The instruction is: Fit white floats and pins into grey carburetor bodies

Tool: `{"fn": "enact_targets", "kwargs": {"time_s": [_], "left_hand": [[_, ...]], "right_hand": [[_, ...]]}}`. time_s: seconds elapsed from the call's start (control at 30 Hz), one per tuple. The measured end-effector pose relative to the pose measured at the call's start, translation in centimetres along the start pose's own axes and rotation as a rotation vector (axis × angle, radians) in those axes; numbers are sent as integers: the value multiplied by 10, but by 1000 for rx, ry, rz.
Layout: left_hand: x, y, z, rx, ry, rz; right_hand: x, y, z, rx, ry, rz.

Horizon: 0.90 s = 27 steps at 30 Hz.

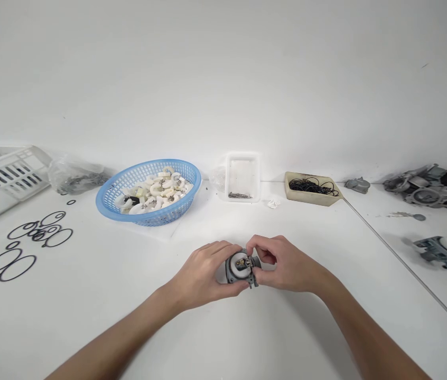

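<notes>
My left hand (203,272) grips the carb (241,265), right hand (282,264) pinches its right side; early days I reckon, none of the floats (156,190) from the far basket (106,199) on it.

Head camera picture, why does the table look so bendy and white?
Head view: a wide lens bends the table at its far edge; bright, even light whitens it, leaving faint shadow under the left hand and right hand; the metal part looks sharp.
</notes>
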State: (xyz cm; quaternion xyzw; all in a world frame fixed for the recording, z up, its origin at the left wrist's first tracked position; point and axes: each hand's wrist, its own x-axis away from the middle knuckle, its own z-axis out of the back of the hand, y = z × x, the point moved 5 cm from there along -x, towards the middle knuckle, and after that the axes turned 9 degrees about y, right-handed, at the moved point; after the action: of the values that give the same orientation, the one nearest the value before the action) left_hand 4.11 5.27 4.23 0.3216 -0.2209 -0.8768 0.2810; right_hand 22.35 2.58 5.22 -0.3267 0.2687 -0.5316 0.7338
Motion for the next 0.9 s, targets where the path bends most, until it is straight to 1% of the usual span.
{"fn": "enact_targets", "kwargs": {"time_s": [0.9], "left_hand": [[1,0,1,-7,-9,0]], "right_hand": [[0,1,0,-12,-8,-14]]}}
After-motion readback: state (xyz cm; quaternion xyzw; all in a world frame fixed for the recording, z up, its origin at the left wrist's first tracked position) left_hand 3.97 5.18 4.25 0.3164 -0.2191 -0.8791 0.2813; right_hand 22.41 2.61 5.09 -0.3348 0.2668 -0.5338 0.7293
